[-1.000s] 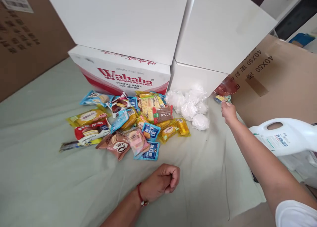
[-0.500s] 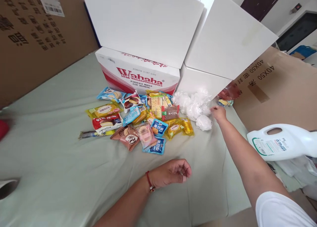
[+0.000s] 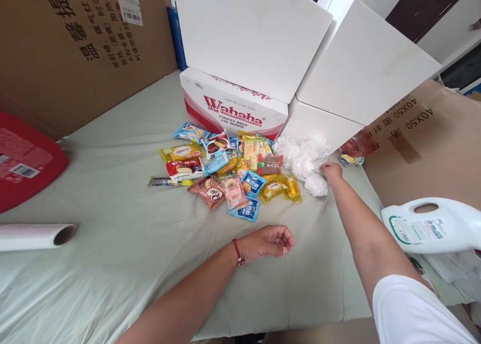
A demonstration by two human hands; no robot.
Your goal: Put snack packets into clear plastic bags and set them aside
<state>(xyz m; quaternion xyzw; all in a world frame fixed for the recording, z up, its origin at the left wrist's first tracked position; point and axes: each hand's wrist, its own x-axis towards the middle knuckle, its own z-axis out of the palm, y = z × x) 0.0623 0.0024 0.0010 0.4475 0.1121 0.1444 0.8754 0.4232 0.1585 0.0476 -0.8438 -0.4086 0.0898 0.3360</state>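
Note:
My right hand (image 3: 332, 173) reaches to the back right, its fingers pinched at the edge of a heap of crumpled clear plastic bags (image 3: 306, 158). My left hand (image 3: 272, 241), with a red cord bracelet at the wrist, hovers over or rests on the cloth in front; its fingers curl in and I see nothing in them. Between the hands and the boxes lies a pile of packaged snacks: a brown packet (image 3: 208, 190), a pink packet (image 3: 234, 191), blue pouches (image 3: 252, 184), yellow packets (image 3: 274, 188) and a red-and-white packet (image 3: 184, 168).
Behind the snacks stand a Wahaha water carton (image 3: 236, 108) and white boxes (image 3: 255, 38). Brown cartons (image 3: 30, 73) flank the cloth-covered surface (image 3: 112, 194). A white jug (image 3: 432, 226) lies at right. A red container (image 3: 26, 158) and a white tube (image 3: 33, 236) are at left.
The view has swung left, bringing the red container and the tube further into sight. My right hand stays at the plastic bags; my left hand remains curled in front of the snacks.

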